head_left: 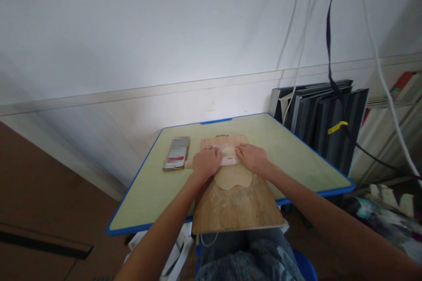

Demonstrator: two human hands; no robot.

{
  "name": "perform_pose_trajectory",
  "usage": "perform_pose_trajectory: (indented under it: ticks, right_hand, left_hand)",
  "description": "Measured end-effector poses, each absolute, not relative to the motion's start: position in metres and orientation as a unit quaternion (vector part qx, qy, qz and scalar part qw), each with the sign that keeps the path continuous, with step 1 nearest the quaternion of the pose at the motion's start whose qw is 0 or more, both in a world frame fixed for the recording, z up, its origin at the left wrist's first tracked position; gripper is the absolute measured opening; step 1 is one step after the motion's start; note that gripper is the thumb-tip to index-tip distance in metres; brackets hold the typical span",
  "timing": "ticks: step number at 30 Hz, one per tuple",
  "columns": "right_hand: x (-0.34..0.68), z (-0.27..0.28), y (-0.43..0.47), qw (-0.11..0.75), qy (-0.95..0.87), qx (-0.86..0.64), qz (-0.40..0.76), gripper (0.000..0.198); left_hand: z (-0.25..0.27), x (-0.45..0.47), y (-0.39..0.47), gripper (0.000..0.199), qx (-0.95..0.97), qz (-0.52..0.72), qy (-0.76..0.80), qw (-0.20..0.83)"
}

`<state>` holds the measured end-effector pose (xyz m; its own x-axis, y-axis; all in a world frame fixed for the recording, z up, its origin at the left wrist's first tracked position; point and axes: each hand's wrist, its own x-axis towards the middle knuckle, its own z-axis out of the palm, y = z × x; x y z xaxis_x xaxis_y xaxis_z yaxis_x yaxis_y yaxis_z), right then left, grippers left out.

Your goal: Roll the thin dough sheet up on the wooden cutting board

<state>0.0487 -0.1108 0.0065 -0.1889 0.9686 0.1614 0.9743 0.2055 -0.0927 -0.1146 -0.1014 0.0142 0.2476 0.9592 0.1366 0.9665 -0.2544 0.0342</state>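
A sheet of pale dough point(233, 177) lies flat on a floured wooden board point(237, 213). Across the dough rests a wooden rolling pin point(228, 160), dusted with flour. Its left handle sticks out beyond my left hand point(207, 161), which is curled over the pin's left part. My right hand point(253, 158) is curled over the right part, hiding that end. Some dough shows on the far side of the pin, between my hands. The near end of the board juts past the table edge towards my lap.
The pale green table point(145, 202) has a blue rim. A phone point(177, 153), partly blurred, lies left of the board. Dark flat panels point(323, 114) lean against the wall on the right, with cables point(329, 30) hanging in front. A cluttered pile point(389, 219) sits lower right.
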Motion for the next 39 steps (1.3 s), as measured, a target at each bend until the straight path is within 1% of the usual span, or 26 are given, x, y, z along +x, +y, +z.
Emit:
perform_pose_trajectory:
  ticks: [4,9,14,19,22,27,35,39]
  right_hand:
    - [0.054,0.007,-0.079,0.077,-0.777,-0.625,0.020,0.041]
    - [0.056,0.007,-0.057,0.062,-0.786,-0.614,0.043,0.037]
    - [0.055,0.009,-0.074,0.068,-0.785,-0.615,0.038,0.038]
    - [0.049,0.008,-0.109,0.087,-0.771,-0.630,0.008,0.048]
    - [0.046,0.007,-0.120,0.094,-0.768,-0.634,-0.008,0.048]
    - [0.047,0.006,-0.110,0.096,-0.774,-0.626,-0.008,0.045]
    - [0.054,0.004,-0.073,0.083,-0.788,-0.609,0.028,0.038]
    - [0.054,0.005,-0.074,0.086,-0.788,-0.608,0.030,0.038]
  left_hand:
    - [0.021,-0.111,-0.082,0.030,-0.776,-0.038,-0.629,0.006]
    - [0.025,-0.110,-0.068,0.031,-0.772,-0.036,-0.634,0.001]
    - [0.023,-0.111,-0.079,0.030,-0.779,-0.033,-0.626,0.010]
    - [0.013,-0.114,-0.102,0.028,-0.796,-0.053,-0.601,0.038]
    - [0.009,-0.116,-0.110,0.028,-0.803,-0.067,-0.590,0.053]
    - [0.008,-0.114,-0.104,0.027,-0.795,-0.061,-0.602,0.056]
    - [0.020,-0.111,-0.082,0.029,-0.783,-0.021,-0.621,0.025]
    - [0.021,-0.111,-0.082,0.029,-0.783,-0.017,-0.621,0.021]
